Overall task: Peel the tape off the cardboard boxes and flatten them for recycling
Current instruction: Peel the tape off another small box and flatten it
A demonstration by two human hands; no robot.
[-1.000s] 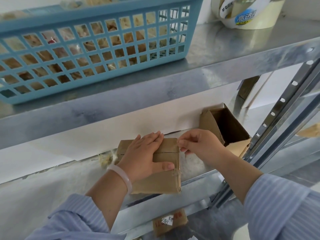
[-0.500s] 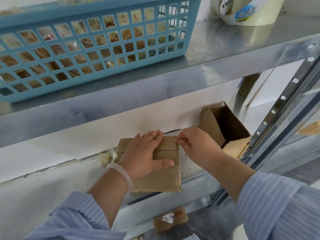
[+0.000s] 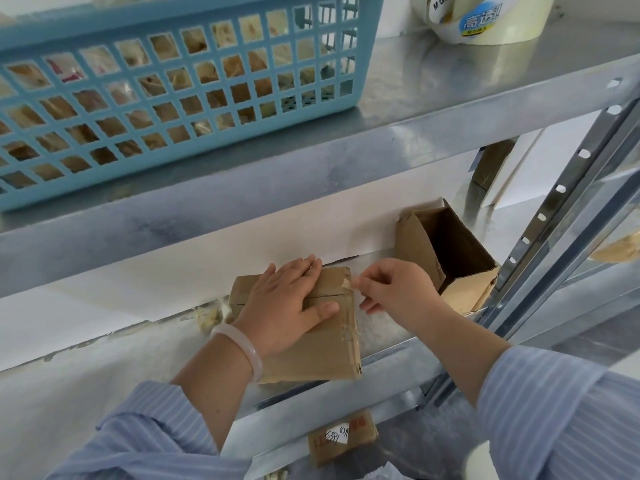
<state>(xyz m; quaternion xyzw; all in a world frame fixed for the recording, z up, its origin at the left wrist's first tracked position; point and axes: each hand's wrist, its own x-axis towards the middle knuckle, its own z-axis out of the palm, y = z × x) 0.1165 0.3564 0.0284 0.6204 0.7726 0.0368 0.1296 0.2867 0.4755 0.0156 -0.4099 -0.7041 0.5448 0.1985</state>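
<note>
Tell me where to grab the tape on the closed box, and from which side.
Take the tape by its loosened end at the closed box's far right corner, coming in from the right. The strip runs down that right edge and is already lifted there; the left hand lies flat over the top. The right hand pinches there.

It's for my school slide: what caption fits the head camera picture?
Left hand holds a box on the shelf while right hand pinches its tape.
</note>
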